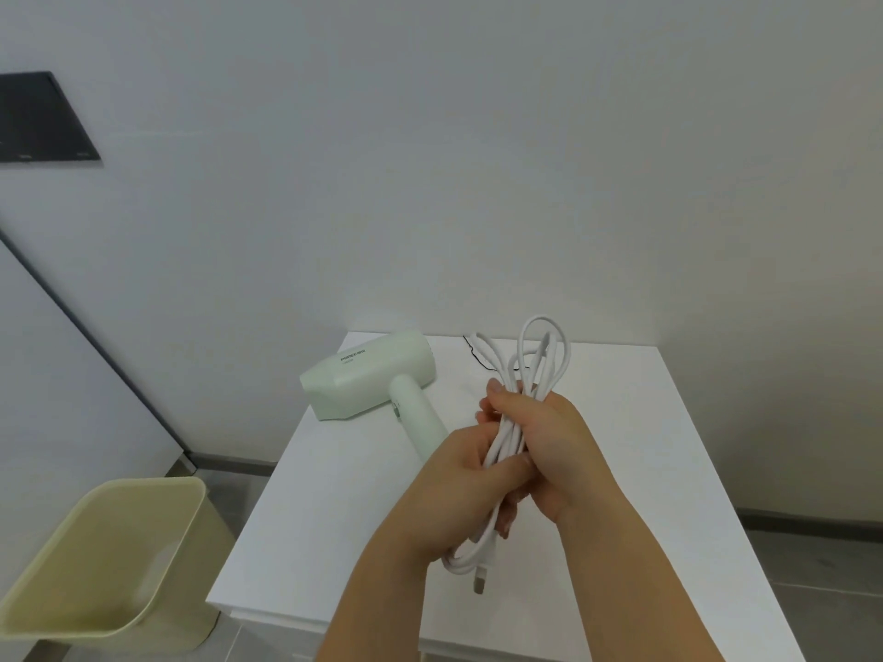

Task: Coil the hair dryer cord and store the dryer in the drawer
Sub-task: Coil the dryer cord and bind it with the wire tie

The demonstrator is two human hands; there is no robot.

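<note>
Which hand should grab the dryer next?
Probably the left hand: it is right beside the dryer handle, while the right hand grips the cord bundle farther off.

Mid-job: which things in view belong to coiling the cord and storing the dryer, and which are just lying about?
Job:
- hair dryer, lying on the white table
- cord, bundled in left hand and right hand

Lying about:
- yellow bin
- black wall panel
</note>
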